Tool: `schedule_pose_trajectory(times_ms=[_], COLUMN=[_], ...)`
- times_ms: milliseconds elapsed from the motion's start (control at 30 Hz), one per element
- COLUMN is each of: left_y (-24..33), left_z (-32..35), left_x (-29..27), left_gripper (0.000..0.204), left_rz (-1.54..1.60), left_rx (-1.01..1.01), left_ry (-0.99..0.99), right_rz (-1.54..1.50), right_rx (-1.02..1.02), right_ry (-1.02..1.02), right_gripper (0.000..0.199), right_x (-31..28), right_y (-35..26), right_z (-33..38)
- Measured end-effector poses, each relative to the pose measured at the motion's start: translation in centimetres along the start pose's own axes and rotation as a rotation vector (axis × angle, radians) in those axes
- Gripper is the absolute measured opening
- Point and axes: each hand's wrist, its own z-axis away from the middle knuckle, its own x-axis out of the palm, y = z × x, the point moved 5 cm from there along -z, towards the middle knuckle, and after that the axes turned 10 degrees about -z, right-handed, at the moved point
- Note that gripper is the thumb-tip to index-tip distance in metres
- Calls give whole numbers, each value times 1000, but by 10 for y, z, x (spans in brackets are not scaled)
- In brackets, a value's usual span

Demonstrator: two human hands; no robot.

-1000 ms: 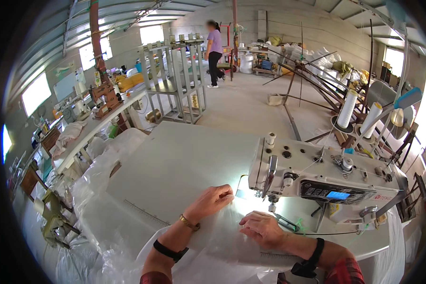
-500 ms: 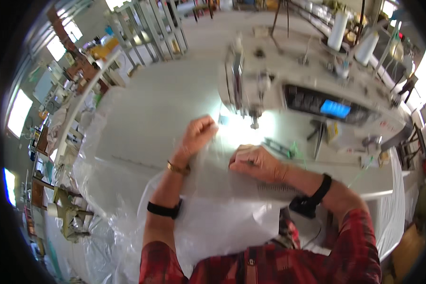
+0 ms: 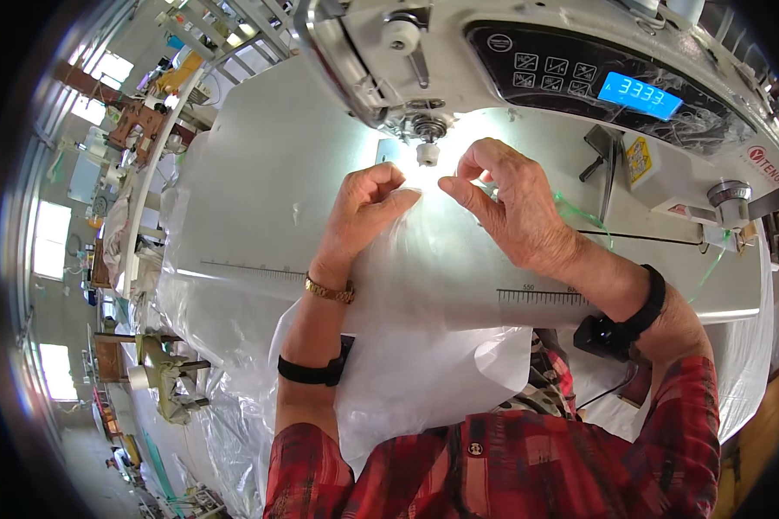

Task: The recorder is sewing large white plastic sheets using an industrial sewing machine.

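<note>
My left hand [image 3: 363, 212] is closed in a pinch on the upper part of a thin, translucent white sheet [image 3: 415, 285], just left of the sewing machine's needle area. The sheet drapes down over the table's front edge toward my lap. Close by on the right, my right hand [image 3: 519, 208] has its fingers curled, thumb and forefinger tips near each other beneath the glare. What lies between those tips I cannot make out. Above both hands is the sewing machine head [image 3: 398, 78], its needle clamp [image 3: 427, 154] brightly lit from behind.
A control panel with a lit blue display [image 3: 640, 95] runs along the machine arm. Green thread [image 3: 580, 210] trails on the right of the pale table [image 3: 260, 190]. Clear plastic film [image 3: 234, 432] hangs at the left front. A stool [image 3: 160, 376] stands farther left.
My view has moved closer to the machine. My right hand has risen from the table's front part to beside the needle, its fingers less tightly folded. My left hand stays near the needle.
</note>
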Motion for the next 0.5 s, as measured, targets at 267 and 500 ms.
schedule_pose_trajectory(times_ms=[267,500], left_y=[3,4], left_z=[0,1], left_x=[1,-2], left_gripper=[15,17], left_rz=[78,-22], left_rx=[59,49], left_ry=[60,-1], right_rz=[-195,-152], right_rx=[46,-10], right_ry=[-47,-139], right_gripper=[31,22], right_x=[-3,1], right_y=[11,11], right_z=[1,1])
